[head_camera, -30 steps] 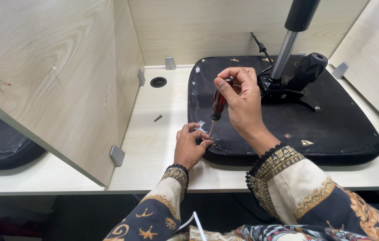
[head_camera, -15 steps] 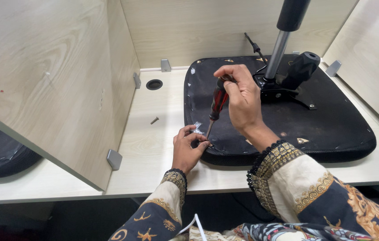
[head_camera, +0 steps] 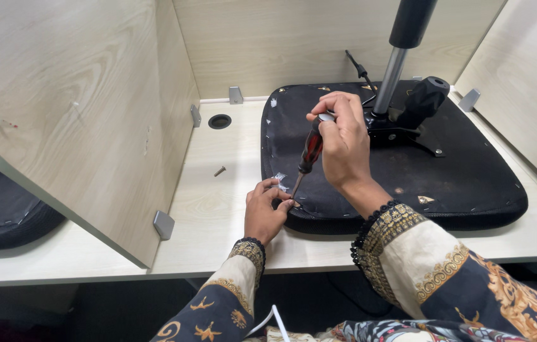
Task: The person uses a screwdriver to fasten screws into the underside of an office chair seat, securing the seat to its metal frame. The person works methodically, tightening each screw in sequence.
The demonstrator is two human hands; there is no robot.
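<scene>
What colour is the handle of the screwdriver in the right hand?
The screwdriver handle is dark red and black with a silvery cap, gripped by the right hand; only the head view shows it.

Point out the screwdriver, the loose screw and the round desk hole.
screwdriver [head_camera: 312, 147], head view, red-black handle.
loose screw [head_camera: 219, 171], head view, its shaft.
round desk hole [head_camera: 219, 121], head view, its dark centre.

The tabletop [head_camera: 218, 209] and the partition panels [head_camera: 85, 95] show a pale, matt wood-grain laminate, joined by small dull grey metal brackets [head_camera: 163, 224]. The upturned seat base [head_camera: 471, 183] is covered in matt black cloth, and from it rises a shiny bare-metal column [head_camera: 390, 81] with a black plastic sleeve [head_camera: 412, 22] above. The screwdriver [head_camera: 309, 152] has a glossy red-and-black plastic handle and a thin metal shaft, and a small dark metal screw [head_camera: 219, 171] lies loose.
</scene>
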